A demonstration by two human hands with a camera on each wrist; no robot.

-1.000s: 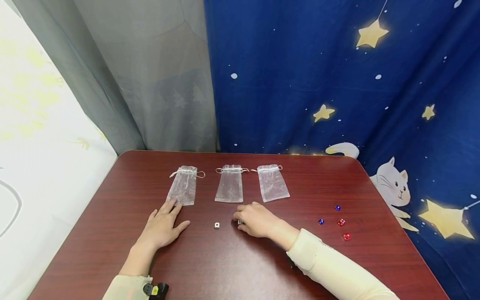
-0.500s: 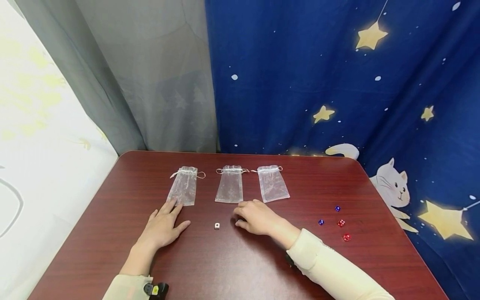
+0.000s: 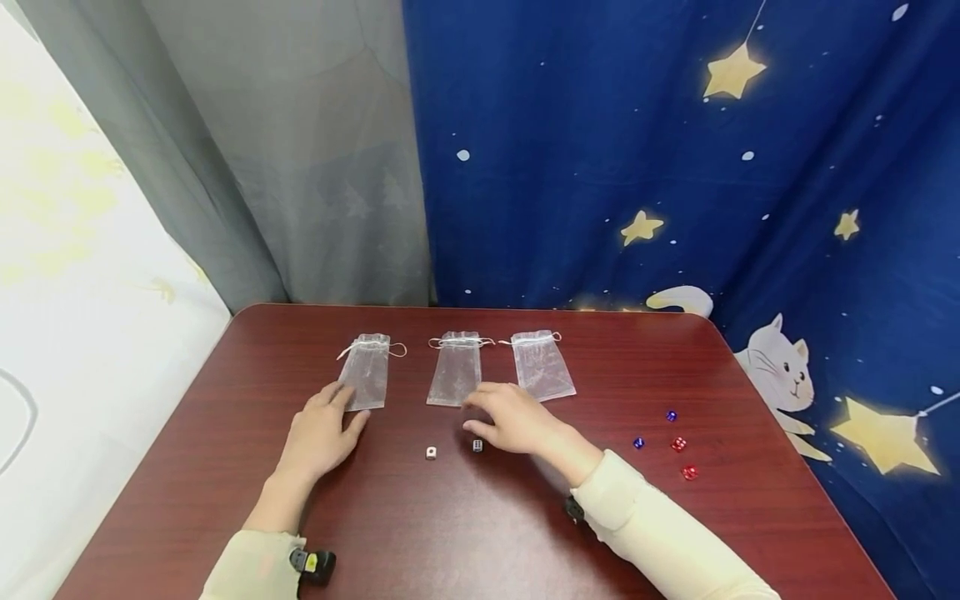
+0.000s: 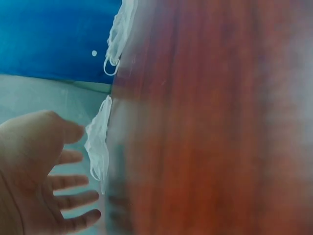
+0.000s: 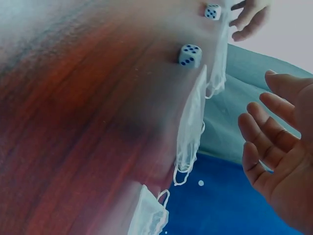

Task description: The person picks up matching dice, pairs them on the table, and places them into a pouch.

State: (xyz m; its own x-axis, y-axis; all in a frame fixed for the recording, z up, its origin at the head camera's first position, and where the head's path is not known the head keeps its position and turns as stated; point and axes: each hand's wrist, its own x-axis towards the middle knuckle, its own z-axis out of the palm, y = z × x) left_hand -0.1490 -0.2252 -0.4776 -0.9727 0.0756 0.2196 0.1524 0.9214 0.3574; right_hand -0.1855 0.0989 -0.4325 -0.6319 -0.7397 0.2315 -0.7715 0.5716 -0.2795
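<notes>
On the surface (image 3: 420, 533), bags (image 3: 542, 367) flank the middle bag (image 3: 456, 375), likely spaced for access, dice (image 3: 431, 453) on its near side. Left hand (image 3: 321, 433) and right hand (image 3: 517, 421) hold nothing, fingers (image 5: 259, 139) parted; left perhaps touching a bag.

Lettering: none legible.
Left white die (image 3: 431, 452): one dot on the upper face in the head view, value 1.
Right white die (image 3: 477, 446): dots in the head view too small to count; in the right wrist view, one face bears a slanting row of three, value 3.
Red dice (image 3: 678, 444): pale dots, values unreadable.
Blue dice (image 3: 638, 443): values unreadable.
</notes>
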